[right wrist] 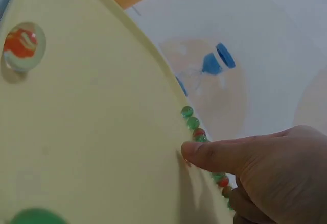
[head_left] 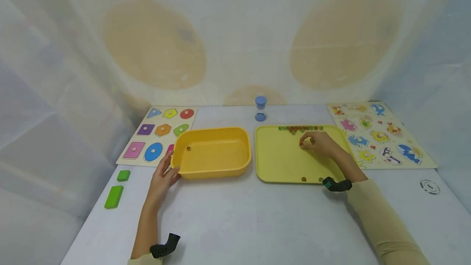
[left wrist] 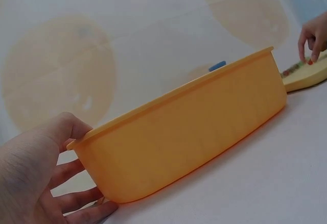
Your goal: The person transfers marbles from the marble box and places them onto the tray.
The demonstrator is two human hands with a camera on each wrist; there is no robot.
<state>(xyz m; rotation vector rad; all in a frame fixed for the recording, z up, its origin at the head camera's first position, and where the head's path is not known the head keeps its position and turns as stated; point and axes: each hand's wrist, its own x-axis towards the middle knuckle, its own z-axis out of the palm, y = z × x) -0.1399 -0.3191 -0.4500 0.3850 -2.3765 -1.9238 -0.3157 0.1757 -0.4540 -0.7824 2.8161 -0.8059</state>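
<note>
At its left end, my left hand (head_left: 164, 178) holds the yellow-orange plastic basin (head_left: 211, 173), thumb over the rim and fingers against the outer wall. One brown-looking marble (head_left: 189, 148) lies inside the basin. Over the pale yellow tray (head_left: 279, 162), my right hand (head_left: 321, 144) pinches a reddish marble (left wrist: 309, 61) between thumb and fingers; the right wrist view mostly hides it behind the thumb. Green and red marbles (head_left: 299, 128) line the tray's far edge. Near the front edge lie a red-and-white swirled marble (right wrist: 21, 44) and a green marble (right wrist: 37, 217).
A blue hourglass (head_left: 260, 108) stands behind the basin and tray. Puzzle boards lie on both sides, one with shapes (head_left: 158, 130), one with sea animals (head_left: 382, 138). Two green blocks (head_left: 114, 196) are at left. A round black-and-white mark (head_left: 429, 187) shows at right.
</note>
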